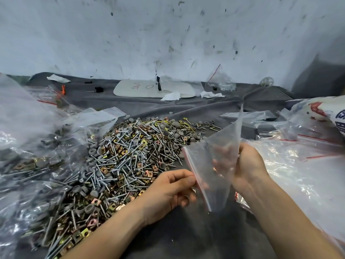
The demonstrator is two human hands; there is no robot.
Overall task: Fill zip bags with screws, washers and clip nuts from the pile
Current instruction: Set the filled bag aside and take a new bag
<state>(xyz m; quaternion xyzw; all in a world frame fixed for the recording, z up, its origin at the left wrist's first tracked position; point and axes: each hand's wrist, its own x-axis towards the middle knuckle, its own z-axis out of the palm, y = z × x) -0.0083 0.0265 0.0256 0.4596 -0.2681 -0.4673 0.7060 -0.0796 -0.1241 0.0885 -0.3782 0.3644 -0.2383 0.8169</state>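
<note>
Grey cloth surface (186, 234), stained wall behind. Pile (121, 156), centre left: screws, washers, clip nuts, large. Filled bags (31, 165), left edge: several done. Zip bag (214, 157), lower centre right, empty: your left grip (171, 189) pinches its red-striped mouth, your right grip (248, 165) clasps the far side. Filling of this one not begun; much remains.

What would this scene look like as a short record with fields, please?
bag: clear, red zip strip, empty, held above cloth
left hand: pinches bag's zip edge
right hand: grips bag's other side
pile: screws, washers, clip nuts, left of bag
filled bags: far left
spare bags: right
</note>
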